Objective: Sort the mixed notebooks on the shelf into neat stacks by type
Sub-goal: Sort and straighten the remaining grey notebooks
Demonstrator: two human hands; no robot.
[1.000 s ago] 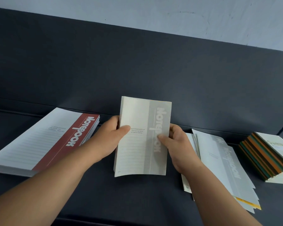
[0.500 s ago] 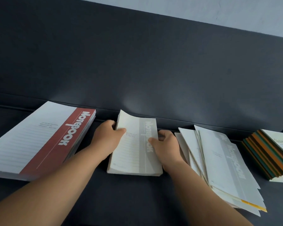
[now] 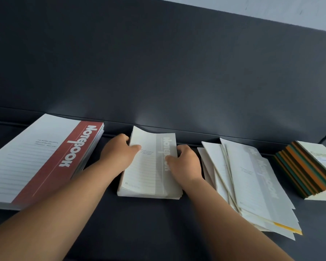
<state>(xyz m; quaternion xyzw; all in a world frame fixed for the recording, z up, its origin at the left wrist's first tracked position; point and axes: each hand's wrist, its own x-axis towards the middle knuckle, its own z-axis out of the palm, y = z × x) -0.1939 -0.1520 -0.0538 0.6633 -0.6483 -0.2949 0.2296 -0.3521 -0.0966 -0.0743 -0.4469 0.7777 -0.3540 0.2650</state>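
dark grey shelf (image 3: pixel 158 232) across the lower frame, with a matching dark back panel (image 3: pixel 158 72) behind it and a sliver of pale wall (image 3: pixel 271 8) at upper right.

at lower left, lying flat: a tall stack of large red-banded notebooks (image 3: pixel 45 159), white "notebook" lettering along the red strip, ruled lines on the white part, far edge close to the back panel.

at centre, flat on the shelf: a smaller stack of grey-banded a5 notebooks (image 3: pixel 149 178), top cover curling up at its far left corner. held from both sides. left hand (image 3: pixel 119 155) against the stack's left edge, thumb laid over the top cover, fingers curled round the edge near the far corner. right hand (image 3: pixel 184 162) against the right edge, thumb pressed on the grey band, other fingers wrapped down the side, fingertips hidden.

just right of that hand: a loose, fanned pile of notebooks (image 3: pixel 252 185) of the same grey-banded kind, covers askew and overlapping, one yellow edge (image 3: pixel 294 230) poking out near its front corner.

at far right, apart from the pile: a slanted stack of thin notebooks (image 3: pixel 305 172) with orange, green and dark spines, pale cover on top, print too blurred to read.
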